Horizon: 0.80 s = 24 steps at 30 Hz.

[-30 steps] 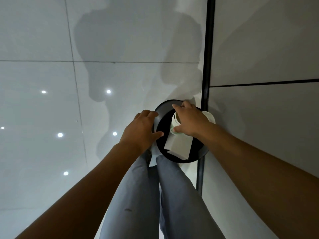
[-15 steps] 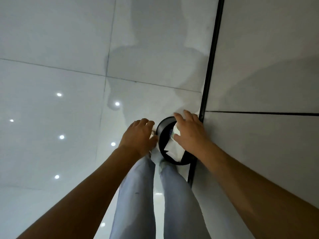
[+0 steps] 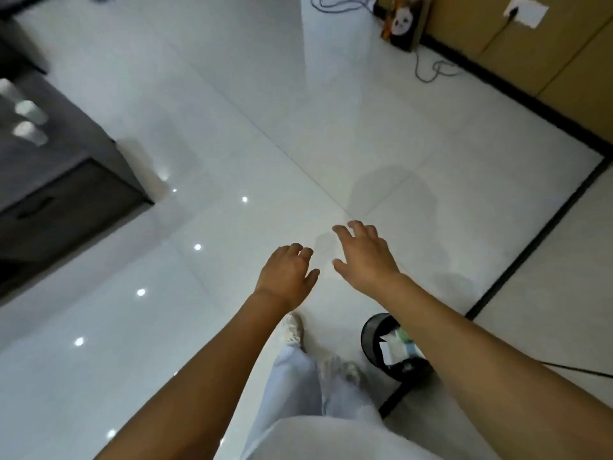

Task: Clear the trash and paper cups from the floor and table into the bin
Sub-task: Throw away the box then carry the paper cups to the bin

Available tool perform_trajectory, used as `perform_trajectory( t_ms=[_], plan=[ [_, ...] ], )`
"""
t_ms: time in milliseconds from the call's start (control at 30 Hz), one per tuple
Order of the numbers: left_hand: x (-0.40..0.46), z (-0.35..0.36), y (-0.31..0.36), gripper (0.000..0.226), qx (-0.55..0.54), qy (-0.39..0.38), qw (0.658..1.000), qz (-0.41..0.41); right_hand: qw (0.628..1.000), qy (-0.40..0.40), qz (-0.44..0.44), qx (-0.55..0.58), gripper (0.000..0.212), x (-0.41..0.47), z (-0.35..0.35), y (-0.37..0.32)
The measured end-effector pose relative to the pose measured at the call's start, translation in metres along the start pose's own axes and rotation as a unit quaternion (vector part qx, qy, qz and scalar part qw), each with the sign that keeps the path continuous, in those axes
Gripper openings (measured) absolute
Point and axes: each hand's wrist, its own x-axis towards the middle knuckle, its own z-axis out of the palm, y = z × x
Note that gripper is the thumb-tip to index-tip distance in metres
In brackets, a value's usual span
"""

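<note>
While three paper cups [image 3: 25, 122] stand on the dark tabletop [image 3: 63, 141] at nine o'clock, the left hand [image 3: 286, 277] and right hand [image 3: 365, 257] hover empty, fingers relaxed. At five o'clock the black bin [image 3: 373, 340] holds white trash [image 3: 394, 346].

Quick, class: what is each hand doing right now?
Left hand: open, fingers loosely curled, holding nothing.
Right hand: open, fingers spread, holding nothing.
</note>
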Motion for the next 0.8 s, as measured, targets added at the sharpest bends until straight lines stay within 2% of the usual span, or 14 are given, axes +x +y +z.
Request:
perform_trajectory(
  t_ms=[133,333,567,800],
  plan=[
    [-0.072,-0.042,-0.077,0.047,-0.046,0.048,0.991,-0.116,0.993,-0.015,-0.108,-0.045,0.06,0.006,-0.015,-0.115],
    [-0.192,-0.085,-0.218,0.046,-0.087,0.146,0.951,-0.26,0.955,-0.021,-0.273,-0.113,0.06,0.011,0.007,-0.312],
    [-0.324,-0.118,-0.377,0.045,-0.114,0.186,0.899,-0.379,0.924,-0.048,-0.358,-0.127,0.061,0.008,0.073,-0.518],
    [-0.399,-0.135,-0.496,0.044,-0.141,0.203,0.858,-0.45,0.9,-0.063,-0.411,-0.129,0.059,0.034,0.108,-0.662]
  ],
)
